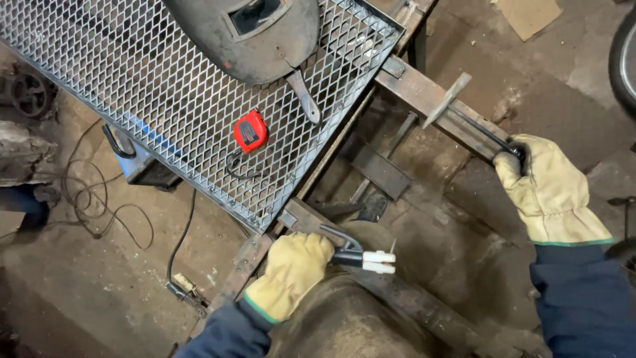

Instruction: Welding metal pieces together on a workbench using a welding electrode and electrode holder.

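My left hand (pixel 291 272), in a yellow leather glove, grips a welding electrode holder (pixel 361 257) with black handle and white jaws, just below the corner of a steel frame. My right hand (pixel 546 189), also gloved, holds the dark handle of a chipping hammer (pixel 457 106); its flat grey head rests on a rusty steel bar (pixel 424 93) that juts from the frame. An expanded metal mesh panel (pixel 132 73) covers the frame at the upper left.
A dark welding helmet (pixel 255 33) lies on the mesh, with a red tape measure (pixel 250 131) below it. Cables (pixel 99 205) trail over the dirty concrete floor at left. A cardboard scrap (pixel 527 14) lies top right. Steel offcuts (pixel 381 171) sit under the frame.
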